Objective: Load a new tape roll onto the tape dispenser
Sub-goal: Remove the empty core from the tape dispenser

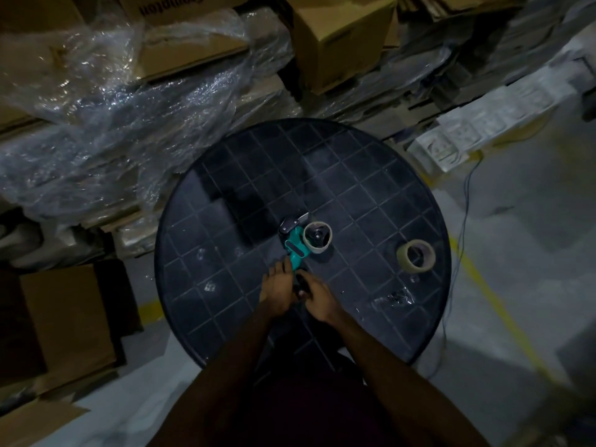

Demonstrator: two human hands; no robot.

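A teal tape dispenser [295,245] lies on the round black table [371,195], with a nearly spent tape core [317,237] sitting on its spool. Its black handle end points toward me. My left hand [276,293] rests against the left side of the handle, fingers touching the teal body. My right hand [317,298] is curled around the black handle from the right. A full roll of clear tape [416,255] stands apart on the table's right side.
Cardboard boxes [342,37] and crumpled plastic wrap [129,124] are stacked behind the table. A flattened box [64,317] lies on the floor at left. A thin cable [464,227] hangs past the table's right edge. A scrap of clear film [392,300] lies near the front right.
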